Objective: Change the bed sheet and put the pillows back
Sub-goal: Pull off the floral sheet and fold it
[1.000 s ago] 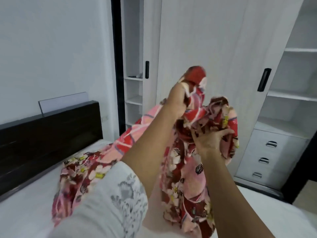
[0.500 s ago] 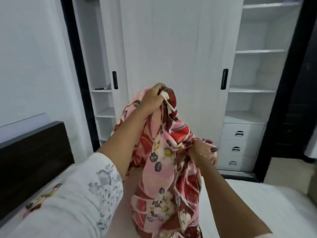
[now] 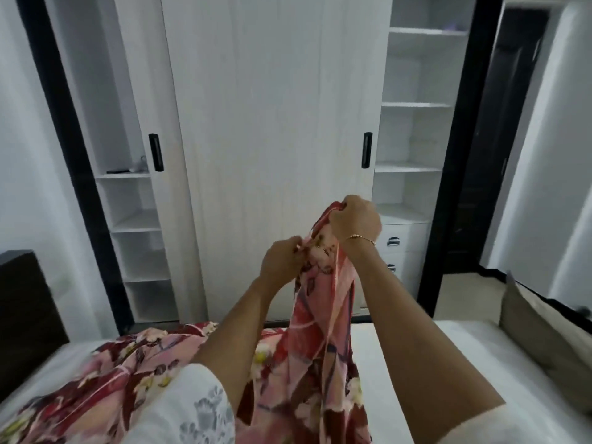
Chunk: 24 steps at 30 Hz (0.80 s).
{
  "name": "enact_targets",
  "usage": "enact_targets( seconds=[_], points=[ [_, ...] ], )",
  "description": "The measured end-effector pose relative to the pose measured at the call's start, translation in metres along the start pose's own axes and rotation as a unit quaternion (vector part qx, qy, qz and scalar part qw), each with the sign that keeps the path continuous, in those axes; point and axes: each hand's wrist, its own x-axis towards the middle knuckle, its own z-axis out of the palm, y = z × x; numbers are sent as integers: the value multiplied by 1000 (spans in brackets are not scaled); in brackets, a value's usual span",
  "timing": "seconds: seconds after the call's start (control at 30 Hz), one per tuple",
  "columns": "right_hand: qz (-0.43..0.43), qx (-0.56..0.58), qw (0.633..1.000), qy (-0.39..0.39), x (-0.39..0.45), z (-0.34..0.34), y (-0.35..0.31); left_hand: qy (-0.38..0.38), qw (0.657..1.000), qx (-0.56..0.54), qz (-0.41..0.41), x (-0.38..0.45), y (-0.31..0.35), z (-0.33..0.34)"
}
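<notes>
A pink and red floral bed sheet hangs up from the bare white mattress in front of me. My right hand, with a thin gold bracelet on the wrist, grips the sheet's top edge at the highest point. My left hand pinches the same edge a little lower and to the left. The rest of the sheet lies bunched over the mattress at the lower left. No pillows can be clearly made out.
A white wardrobe with sliding doors and open shelves stands right behind the bed. A dark headboard is at the left. A beige cushion-like object lies at the right edge, beside a dark doorway.
My view has swung right, from the headboard to the wardrobe. Both hands have shifted along the sheet; the right hand is now the higher one, and more cloth has dropped onto the mattress.
</notes>
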Motion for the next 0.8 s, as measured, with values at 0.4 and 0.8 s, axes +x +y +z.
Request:
enact_targets(
  seconds=[0.4,0.8],
  points=[
    [146,17,983,107,8,-29,57,-177,982,-63,23,-18,-19,36],
    [-103,-16,946,-306,-27,13,34,68,982,-157,84,-3,61,-2]
  ],
)
